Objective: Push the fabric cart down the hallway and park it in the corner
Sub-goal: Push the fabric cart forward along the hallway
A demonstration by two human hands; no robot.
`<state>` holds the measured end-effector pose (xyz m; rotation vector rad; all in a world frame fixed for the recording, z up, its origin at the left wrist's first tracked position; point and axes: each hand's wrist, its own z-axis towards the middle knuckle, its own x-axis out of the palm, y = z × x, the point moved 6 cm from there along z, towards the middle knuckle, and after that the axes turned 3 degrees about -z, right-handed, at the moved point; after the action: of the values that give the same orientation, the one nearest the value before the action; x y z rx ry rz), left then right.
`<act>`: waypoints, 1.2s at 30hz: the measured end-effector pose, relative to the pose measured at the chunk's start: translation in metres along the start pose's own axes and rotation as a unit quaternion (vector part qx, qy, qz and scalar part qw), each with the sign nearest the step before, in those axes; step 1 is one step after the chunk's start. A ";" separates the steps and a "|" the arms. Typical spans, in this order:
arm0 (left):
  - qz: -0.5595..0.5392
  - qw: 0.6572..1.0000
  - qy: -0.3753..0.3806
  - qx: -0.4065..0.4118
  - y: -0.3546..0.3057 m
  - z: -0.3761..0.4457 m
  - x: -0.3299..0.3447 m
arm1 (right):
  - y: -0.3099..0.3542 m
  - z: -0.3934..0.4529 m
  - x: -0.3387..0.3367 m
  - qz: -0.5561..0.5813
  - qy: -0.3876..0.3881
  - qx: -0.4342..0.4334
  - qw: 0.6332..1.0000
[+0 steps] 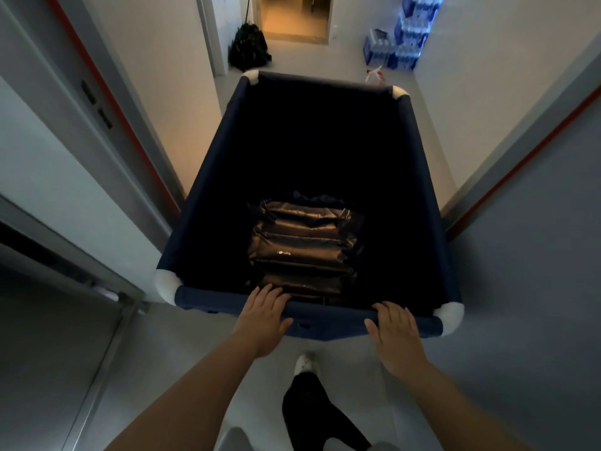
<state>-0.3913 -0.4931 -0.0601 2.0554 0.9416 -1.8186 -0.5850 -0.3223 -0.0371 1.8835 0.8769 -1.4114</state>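
Note:
A deep navy fabric cart [208, 190] with white corner caps fills the middle of the hallway in front of me. Black plastic-wrapped bundles [302, 245] lie at its bottom. My left hand [263, 315] rests over the near top rail, left of centre, fingers curled onto it. My right hand [395, 333] grips the same rail near the right white corner. Both forearms stretch out from the bottom of the view.
Walls and door frames with red edging stand close on both sides. Ahead, a black bag and mop [248, 47] lean at the left wall, stacked water-bottle packs [406, 37] at the right, a white jug [375, 74] beyond the cart, and a lit doorway [292, 17].

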 end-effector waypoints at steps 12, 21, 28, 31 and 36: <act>-0.009 1.000 -0.011 0.009 0.031 0.153 -0.052 | -0.008 0.156 -0.039 -0.003 -0.009 0.019 1.000; -0.034 0.999 -0.012 0.039 0.052 0.261 -0.080 | -0.023 0.266 -0.055 -0.006 0.019 0.037 0.999; -0.036 0.997 -0.013 0.069 0.071 0.346 -0.100 | -0.024 0.345 -0.081 -0.005 0.019 0.063 0.998; -0.039 0.996 0.004 0.075 0.078 0.386 -0.110 | -0.022 0.381 -0.097 0.004 0.024 0.088 0.996; -0.036 0.994 0.012 0.105 0.093 0.445 -0.127 | -0.015 0.433 -0.116 0.018 0.017 0.150 0.988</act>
<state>-0.6928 -0.8560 -0.0482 2.1962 0.8732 -2.0111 -0.8623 -0.6744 -0.0293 2.1390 0.6705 -1.5634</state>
